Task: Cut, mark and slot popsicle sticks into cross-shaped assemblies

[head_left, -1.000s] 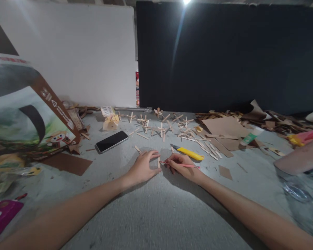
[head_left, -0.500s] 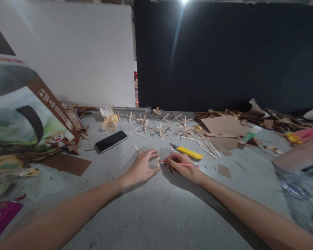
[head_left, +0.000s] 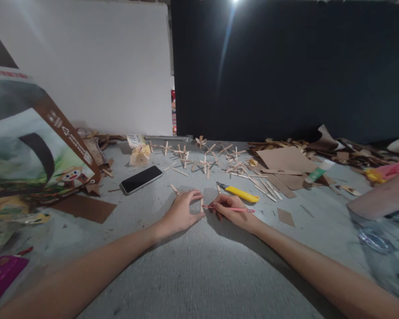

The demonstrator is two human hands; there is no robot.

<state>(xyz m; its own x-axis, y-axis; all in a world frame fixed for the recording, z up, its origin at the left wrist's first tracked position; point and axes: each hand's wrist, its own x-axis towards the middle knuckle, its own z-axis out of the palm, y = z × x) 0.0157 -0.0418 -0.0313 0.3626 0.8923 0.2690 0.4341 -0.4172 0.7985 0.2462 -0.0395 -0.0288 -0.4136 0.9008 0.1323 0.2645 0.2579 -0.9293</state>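
Observation:
On the grey table, my left hand [head_left: 181, 212] rests with thumb and fingers pinching a small wooden stick [head_left: 201, 204] that lies flat. My right hand [head_left: 231, 210] is closed on a pink pencil [head_left: 234, 209], whose tip touches the stick. Just beyond my right hand lies a yellow utility knife [head_left: 240, 192]. Several crossed wooden stick pieces [head_left: 206, 159] are scattered farther back.
A black phone [head_left: 141, 179] lies at the left centre. A printed cardboard box [head_left: 33, 141] leans at the far left, with a brown card piece [head_left: 86, 208] in front. Brown cardboard sheets [head_left: 286, 161], a glue tube [head_left: 319, 172] and scraps fill the right. White and black boards stand behind.

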